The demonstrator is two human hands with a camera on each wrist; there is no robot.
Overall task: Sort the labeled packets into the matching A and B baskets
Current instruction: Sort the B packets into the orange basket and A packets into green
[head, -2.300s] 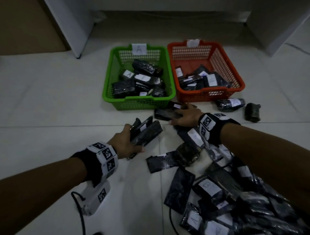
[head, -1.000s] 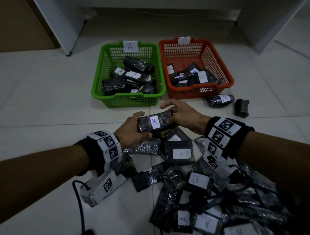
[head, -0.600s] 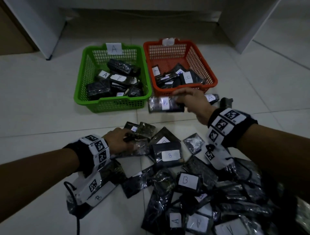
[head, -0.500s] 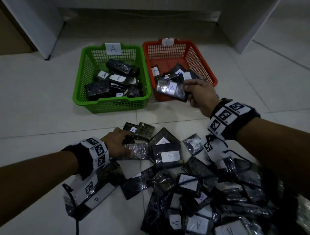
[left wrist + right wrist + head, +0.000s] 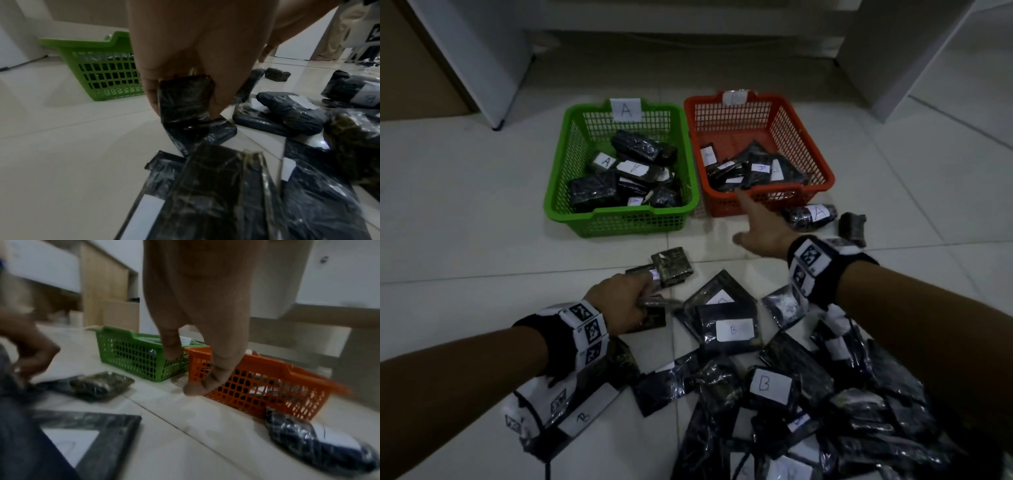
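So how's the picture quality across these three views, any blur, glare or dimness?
Head view: dim overall but sharp; the A on the green basket reads, while the orange basket tag is washed out. Left wrist view: the pinched packet is clear, the nearest packets smeared. Right wrist view: motion-blurred throughout, especially the left hand.

Pale floor tiles [image 5: 465,212] carry everything; white cabinet panels [image 5: 482,51] and a wooden panel [image 5: 410,68] stand along the far edge.
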